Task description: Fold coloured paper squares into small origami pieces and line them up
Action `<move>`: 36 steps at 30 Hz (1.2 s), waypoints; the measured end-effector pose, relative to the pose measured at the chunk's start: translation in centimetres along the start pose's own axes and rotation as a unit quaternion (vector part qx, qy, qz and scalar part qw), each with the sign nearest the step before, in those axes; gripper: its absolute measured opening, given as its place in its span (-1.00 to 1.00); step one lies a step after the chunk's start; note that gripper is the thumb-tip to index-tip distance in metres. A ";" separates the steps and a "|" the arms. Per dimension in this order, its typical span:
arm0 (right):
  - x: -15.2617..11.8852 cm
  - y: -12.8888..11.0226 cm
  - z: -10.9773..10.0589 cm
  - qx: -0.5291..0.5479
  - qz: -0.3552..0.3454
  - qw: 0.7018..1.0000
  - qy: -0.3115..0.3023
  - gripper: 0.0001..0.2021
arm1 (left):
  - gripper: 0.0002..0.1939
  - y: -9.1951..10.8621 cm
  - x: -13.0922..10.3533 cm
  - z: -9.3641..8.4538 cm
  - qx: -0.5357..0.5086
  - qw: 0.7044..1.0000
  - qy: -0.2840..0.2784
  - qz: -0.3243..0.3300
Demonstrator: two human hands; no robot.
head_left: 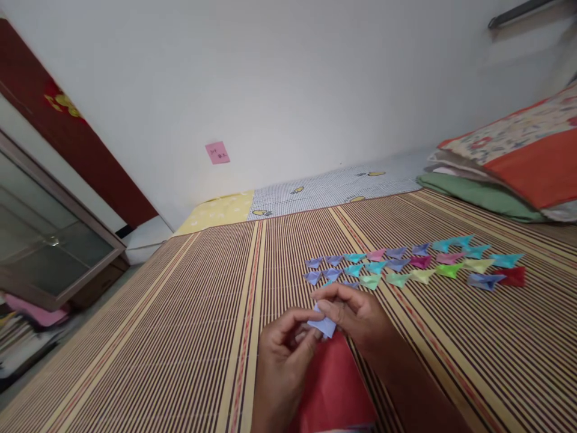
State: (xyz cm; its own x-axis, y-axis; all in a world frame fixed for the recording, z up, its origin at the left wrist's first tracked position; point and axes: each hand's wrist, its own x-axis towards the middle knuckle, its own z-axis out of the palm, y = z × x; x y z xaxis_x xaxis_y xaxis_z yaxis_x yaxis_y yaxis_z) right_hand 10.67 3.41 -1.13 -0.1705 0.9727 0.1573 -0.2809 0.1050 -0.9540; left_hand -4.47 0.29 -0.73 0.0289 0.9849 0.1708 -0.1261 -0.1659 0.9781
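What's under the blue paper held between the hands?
A red flat item shows just below the blue paper, with striped mat alongside. Whatever lies directly behind the paper and left hand is covered.

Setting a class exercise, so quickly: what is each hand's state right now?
Left hand: closed, pinching the pale blue paper.
Right hand: curled, thumb on the same paper; grip cannot be told.

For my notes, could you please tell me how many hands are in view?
2: the left hand and right hand, either side of the light-blue paper, both touching it.
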 end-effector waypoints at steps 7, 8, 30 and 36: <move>-0.3 -0.6 -0.1 -0.139 -0.137 0.981 -0.006 -0.84 | -0.89 0.2 0.6 -0.1 -0.033 0.995 0.087 0.027; -0.4 -0.7 -0.1 -0.149 -0.153 0.977 -0.014 -0.83 | -0.89 0.3 0.6 0.0 -0.036 0.995 0.088 0.027; -0.7 -0.3 1.6 -0.194 -0.173 0.965 0.026 -0.82 | -0.81 -0.3 0.5 0.6 -0.074 0.983 0.169 -0.002; -0.5 0.3 1.6 -0.173 -0.164 0.971 0.038 -0.85 | -0.73 -0.2 0.5 0.6 -0.081 0.982 0.171 -0.019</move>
State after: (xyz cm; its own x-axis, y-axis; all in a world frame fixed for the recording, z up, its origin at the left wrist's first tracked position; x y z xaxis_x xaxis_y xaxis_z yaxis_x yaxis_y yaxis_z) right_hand 9.14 2.64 -1.06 -0.0512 0.8865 0.4598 0.0273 0.4615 -0.8867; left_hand -3.81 0.75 -0.72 -0.2942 0.9541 0.0567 -0.2884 -0.1452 0.9464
